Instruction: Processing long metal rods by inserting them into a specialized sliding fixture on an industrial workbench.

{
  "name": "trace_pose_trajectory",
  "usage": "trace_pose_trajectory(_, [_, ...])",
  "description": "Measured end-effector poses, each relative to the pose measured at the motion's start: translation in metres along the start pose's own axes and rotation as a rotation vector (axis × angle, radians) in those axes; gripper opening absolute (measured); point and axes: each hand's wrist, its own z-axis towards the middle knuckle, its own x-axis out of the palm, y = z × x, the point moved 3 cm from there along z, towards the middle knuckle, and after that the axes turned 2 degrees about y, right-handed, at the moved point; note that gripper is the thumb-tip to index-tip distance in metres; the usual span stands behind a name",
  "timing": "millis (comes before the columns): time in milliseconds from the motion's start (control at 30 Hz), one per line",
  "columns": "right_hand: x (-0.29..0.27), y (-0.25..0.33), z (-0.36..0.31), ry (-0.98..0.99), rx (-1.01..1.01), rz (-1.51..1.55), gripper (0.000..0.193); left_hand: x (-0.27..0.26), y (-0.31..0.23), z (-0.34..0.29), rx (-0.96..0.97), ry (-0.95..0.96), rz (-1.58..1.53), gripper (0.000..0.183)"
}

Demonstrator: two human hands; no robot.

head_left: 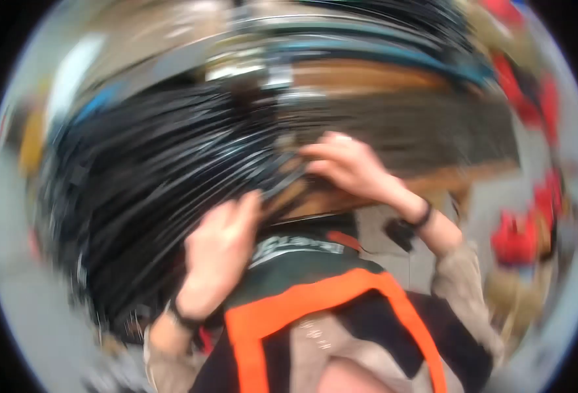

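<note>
At the right end of leftward-running black strips lies my half-curled right hand; left hand, nearer their middle, half-spread; holds unclear

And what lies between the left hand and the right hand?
In the head view, black strips and some brown surface lie between left hand and right hand; blur hides finer detail.

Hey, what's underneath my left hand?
Black strips show to the left of your left hand, so some may run beneath it. Whatever lies directly under the hand is covered, and blur hides whether it touches them.
</note>
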Motion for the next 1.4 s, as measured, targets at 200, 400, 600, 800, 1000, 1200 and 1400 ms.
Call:
trace_pose_trajectory(200, [-0.041, -0.004, -0.047, -0.368, -0.118, -0.269, 0.026, -0.048, -0.004, 0.029, 0.183, 0.008, 0.082, 0.033])
trace_pose_trajectory(400, [-0.083, -0.029, -0.095, -0.193, 0.083, -0.496, 0.019, -0.059, 0.008, 0.060, 0.254, 0.035, 0.097, 0.032])
trace_pose_trajectory(600, [-0.063, -0.014, -0.090, -0.096, -0.006, -0.528, 0.025, -0.050, 0.011, 0.086, 0.319, 0.087, 0.122, 0.029])
trace_pose_trajectory(800, [-0.035, -0.008, -0.073, -0.035, 0.015, -0.502, 0.028, -0.040, 0.012, 0.093, 0.340, 0.080, 0.123, 0.027])
trace_pose_trajectory(1000, [-0.026, -0.002, -0.057, -0.027, 0.087, -0.500, 0.030, -0.042, 0.021, 0.088, 0.333, 0.081, 0.126, 0.027])
trace_pose_trajectory(1200, [-0.026, -0.001, -0.036, -0.168, 0.428, 0.331, 0.045, -0.047, 0.025, 0.090, 0.334, 0.062, 0.090, 0.028])
trace_pose_trajectory(1400, [-0.043, 0.006, -0.024, -0.049, 0.357, 0.564, 0.042, -0.059, 0.022, 0.096, 0.373, 0.074, 0.084, 0.029])
